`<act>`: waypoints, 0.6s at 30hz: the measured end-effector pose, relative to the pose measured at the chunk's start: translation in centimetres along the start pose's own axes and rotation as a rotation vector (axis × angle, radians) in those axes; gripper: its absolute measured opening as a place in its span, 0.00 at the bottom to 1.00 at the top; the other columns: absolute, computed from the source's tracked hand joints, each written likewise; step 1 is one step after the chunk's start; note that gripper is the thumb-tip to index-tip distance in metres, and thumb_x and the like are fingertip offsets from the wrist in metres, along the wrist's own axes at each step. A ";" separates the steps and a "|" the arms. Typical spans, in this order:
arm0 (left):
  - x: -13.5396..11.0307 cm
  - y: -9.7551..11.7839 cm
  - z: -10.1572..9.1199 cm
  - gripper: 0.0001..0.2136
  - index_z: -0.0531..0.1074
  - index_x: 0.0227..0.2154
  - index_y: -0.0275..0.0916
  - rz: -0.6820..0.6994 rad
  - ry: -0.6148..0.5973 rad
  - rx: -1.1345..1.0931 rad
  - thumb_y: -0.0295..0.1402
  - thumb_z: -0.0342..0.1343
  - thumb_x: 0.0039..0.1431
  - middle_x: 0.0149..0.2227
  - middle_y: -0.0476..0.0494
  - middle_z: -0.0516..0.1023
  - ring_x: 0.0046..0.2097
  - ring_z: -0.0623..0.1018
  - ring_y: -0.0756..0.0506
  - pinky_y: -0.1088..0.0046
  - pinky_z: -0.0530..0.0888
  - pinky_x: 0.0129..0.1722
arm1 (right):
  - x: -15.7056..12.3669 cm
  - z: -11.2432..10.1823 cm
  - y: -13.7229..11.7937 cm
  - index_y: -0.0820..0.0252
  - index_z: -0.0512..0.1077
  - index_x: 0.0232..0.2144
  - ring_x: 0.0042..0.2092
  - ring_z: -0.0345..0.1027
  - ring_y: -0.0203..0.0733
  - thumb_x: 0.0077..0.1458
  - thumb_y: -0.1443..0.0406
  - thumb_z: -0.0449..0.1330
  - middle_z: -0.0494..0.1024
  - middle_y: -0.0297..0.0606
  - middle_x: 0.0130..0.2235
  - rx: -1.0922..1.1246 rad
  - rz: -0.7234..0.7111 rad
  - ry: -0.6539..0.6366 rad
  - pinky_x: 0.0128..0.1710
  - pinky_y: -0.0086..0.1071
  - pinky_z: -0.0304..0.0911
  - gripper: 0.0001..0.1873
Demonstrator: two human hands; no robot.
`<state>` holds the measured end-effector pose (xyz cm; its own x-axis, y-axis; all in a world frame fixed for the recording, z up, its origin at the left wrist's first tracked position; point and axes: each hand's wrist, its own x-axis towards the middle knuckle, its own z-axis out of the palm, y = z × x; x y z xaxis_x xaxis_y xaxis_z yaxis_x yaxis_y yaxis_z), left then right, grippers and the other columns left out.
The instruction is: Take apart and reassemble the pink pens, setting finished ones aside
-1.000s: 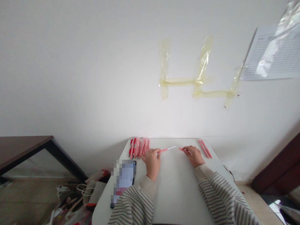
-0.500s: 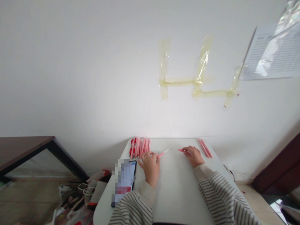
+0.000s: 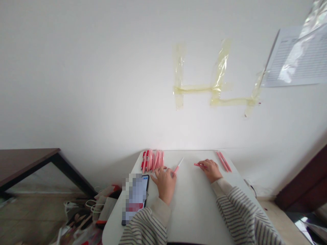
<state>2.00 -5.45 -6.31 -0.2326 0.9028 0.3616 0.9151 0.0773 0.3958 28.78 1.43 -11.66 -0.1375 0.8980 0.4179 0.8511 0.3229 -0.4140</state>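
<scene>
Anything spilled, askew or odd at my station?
No spill shows on the table around the pens. The bags heaped on the floor at left look jumbled, and the yellowish tape strips on the wall look wrinkled, framing bare wall.

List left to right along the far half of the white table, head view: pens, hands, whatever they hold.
Row of red and pink pens → left hand → pink barrel with white rod → short pink piece → right hand → two pink sticks
</scene>
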 end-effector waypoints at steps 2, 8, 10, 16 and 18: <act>0.0 0.0 0.0 0.07 0.83 0.36 0.48 0.003 0.005 -0.010 0.35 0.60 0.57 0.51 0.41 0.76 0.58 0.67 0.33 0.36 0.55 0.62 | 0.0 0.0 0.0 0.44 0.80 0.45 0.47 0.70 0.47 0.66 0.59 0.54 0.81 0.38 0.42 0.001 -0.012 -0.004 0.51 0.41 0.61 0.15; 0.0 0.2 0.1 0.07 0.82 0.37 0.48 0.050 0.031 -0.083 0.34 0.62 0.56 0.50 0.44 0.76 0.57 0.68 0.36 0.41 0.56 0.62 | -0.2 0.0 -0.7 0.43 0.80 0.45 0.49 0.69 0.48 0.64 0.61 0.57 0.80 0.39 0.44 0.023 -0.105 -0.039 0.53 0.44 0.60 0.13; 0.0 0.3 0.2 0.09 0.81 0.39 0.49 0.107 0.016 -0.128 0.33 0.63 0.55 0.51 0.45 0.75 0.57 0.68 0.37 0.43 0.57 0.62 | -0.2 -0.1 -1.2 0.42 0.80 0.44 0.49 0.68 0.49 0.64 0.61 0.57 0.80 0.39 0.43 0.013 -0.137 -0.045 0.55 0.46 0.59 0.13; -0.1 1.4 1.0 0.05 0.82 0.32 0.53 0.282 -0.070 -0.224 0.35 0.68 0.52 0.51 0.49 0.76 0.59 0.67 0.37 0.46 0.58 0.63 | -0.2 -0.4 -2.3 0.40 0.80 0.45 0.50 0.67 0.48 0.66 0.62 0.55 0.80 0.39 0.43 -0.026 -0.213 -0.082 0.59 0.51 0.56 0.14; 0.1 1.8 1.3 0.04 0.83 0.32 0.53 0.284 -0.096 -0.225 0.36 0.69 0.52 0.51 0.48 0.77 0.60 0.66 0.36 0.43 0.55 0.64 | -0.2 -0.4 -2.4 0.39 0.80 0.44 0.50 0.67 0.48 0.66 0.62 0.55 0.80 0.39 0.43 -0.041 -0.214 -0.090 0.60 0.51 0.56 0.15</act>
<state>4.03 -4.68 -6.61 0.0618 0.9112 0.4074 0.8411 -0.2672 0.4703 26.95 0.31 -10.38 -0.3604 0.8339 0.4180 0.8172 0.4983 -0.2894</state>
